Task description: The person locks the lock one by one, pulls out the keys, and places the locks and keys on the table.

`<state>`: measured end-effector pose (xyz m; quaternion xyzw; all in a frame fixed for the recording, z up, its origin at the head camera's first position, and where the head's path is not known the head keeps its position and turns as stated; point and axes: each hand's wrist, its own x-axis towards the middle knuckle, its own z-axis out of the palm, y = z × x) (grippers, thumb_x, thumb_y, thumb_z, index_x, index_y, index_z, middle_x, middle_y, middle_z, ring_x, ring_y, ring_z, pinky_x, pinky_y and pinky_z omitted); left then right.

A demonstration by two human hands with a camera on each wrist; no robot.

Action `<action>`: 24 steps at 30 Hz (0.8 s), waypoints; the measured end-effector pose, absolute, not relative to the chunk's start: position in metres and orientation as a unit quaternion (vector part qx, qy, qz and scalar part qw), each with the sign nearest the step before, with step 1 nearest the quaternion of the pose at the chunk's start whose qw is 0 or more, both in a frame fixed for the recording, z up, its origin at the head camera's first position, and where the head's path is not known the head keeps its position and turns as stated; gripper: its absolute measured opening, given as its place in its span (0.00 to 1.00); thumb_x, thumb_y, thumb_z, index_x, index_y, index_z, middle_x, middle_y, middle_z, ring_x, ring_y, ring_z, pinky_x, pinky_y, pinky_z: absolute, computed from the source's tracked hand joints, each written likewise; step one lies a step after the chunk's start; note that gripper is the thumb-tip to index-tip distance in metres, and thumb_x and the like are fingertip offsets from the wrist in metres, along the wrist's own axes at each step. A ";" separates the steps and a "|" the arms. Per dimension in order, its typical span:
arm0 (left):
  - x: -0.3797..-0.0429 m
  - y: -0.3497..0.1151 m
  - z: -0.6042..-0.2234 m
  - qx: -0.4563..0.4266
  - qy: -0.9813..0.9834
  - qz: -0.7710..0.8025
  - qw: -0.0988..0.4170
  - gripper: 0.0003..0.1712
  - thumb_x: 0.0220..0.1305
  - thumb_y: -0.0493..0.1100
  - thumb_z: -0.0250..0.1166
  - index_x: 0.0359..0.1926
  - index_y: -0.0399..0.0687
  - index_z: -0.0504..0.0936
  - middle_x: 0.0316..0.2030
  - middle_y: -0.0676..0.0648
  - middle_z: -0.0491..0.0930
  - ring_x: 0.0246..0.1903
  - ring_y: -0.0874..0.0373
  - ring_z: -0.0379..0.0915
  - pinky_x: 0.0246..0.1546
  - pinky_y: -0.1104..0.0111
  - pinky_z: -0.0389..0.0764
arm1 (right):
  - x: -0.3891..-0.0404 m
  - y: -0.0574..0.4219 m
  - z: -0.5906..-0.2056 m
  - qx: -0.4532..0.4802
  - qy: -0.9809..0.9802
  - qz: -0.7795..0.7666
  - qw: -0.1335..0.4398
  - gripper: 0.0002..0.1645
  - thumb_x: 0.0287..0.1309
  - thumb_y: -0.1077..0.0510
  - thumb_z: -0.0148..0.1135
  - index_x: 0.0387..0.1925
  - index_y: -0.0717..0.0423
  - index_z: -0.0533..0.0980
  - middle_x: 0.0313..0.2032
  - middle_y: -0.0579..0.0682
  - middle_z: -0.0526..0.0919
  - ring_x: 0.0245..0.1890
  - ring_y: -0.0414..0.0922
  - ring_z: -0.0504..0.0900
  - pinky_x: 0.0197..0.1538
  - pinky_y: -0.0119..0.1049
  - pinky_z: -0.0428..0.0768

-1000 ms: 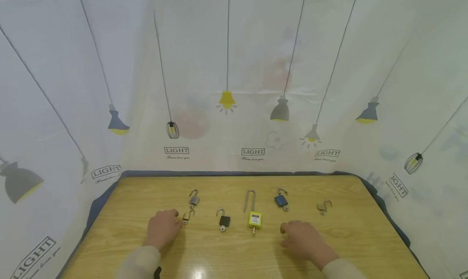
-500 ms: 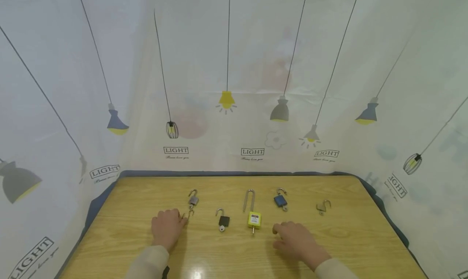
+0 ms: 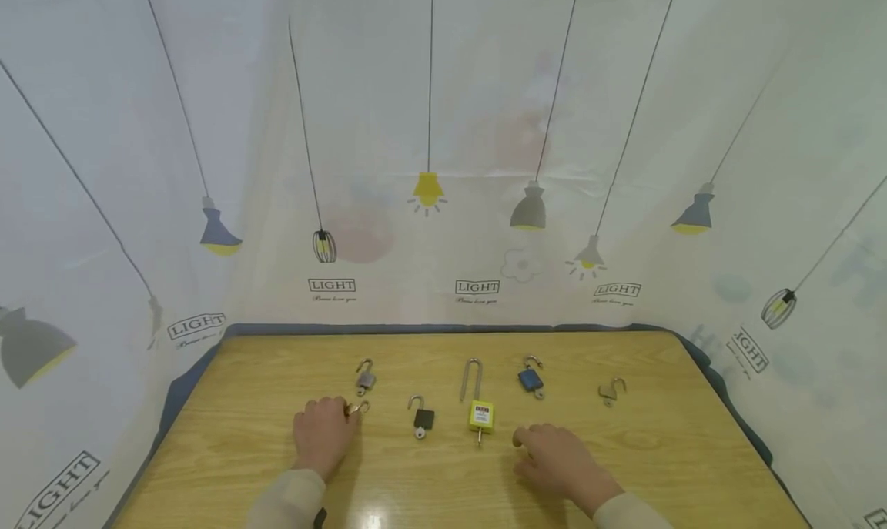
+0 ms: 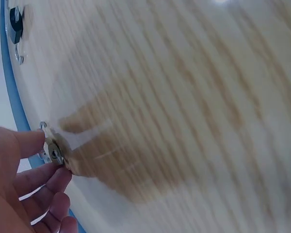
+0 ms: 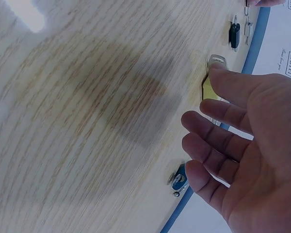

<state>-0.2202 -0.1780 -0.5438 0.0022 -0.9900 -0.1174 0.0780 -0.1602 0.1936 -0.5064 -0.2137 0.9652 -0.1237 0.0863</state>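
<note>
Surface [image 3: 430,475]: wood-grain, shiny; the loose locks lie L, R or beyond the yellow padlock [image 3: 481,416]. Smooth finish prob. means a nudge sends one sliding.
R hand [image 3: 557,460]: just R of the yellow padlock, on the person's side, not touching AFAICT; fingers relaxed, slightly spread, nothing held. Risk: a careless sweep L clips that lock.
L hand [image 3: 324,433]: well L of the yellow padlock, thumb + index pinching the brass padlock [image 4: 53,153], other fingers loosely curled. Risk: only the tips grip it, so it could twist or drop.
Yellow padlock: long shackle out, pointing away from the person; prob. swivels if bumped.
Blue padlock [image 3: 530,380]: R of & beyond yellow; shackle open, might snag a passing finger.
Black padlock [image 3: 424,419]: L of yellow, approx. level; could get shoved if L hand crosses low.
Grey padlock [image 3: 365,379]: farther L & beyond yellow, just past the pinched one; open shackles might hook b/c they're so near.
Tan padlock [image 3: 607,391]: far R of yellow; low risk, IMO.
Brass padlock: L of yellow, in the pinch, shackle open; can't tell from here how its key sits.
</note>
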 end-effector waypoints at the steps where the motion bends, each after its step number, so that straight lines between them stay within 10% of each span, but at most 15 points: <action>1: -0.220 -0.177 -0.544 0.003 -0.990 -0.117 0.082 0.14 0.56 0.51 0.68 0.26 0.44 0.81 0.19 0.48 0.76 0.21 0.54 0.66 0.23 0.59 0.71 | -0.160 0.193 -0.506 -0.214 0.965 -0.123 0.087 0.17 0.54 0.49 0.66 0.43 0.52 0.77 0.33 0.45 0.80 0.32 0.43 0.76 0.39 0.45 0.78; 24: -0.214 -0.180 -0.543 0.018 -0.970 -0.229 0.085 0.08 0.56 0.42 0.68 0.30 0.44 0.77 0.22 0.49 0.78 0.20 0.58 0.67 0.24 0.63 0.69 | -0.158 0.182 -0.505 -0.233 0.960 -0.125 0.098 0.17 0.54 0.47 0.66 0.43 0.49 0.77 0.37 0.46 0.82 0.36 0.43 0.77 0.42 0.46 0.78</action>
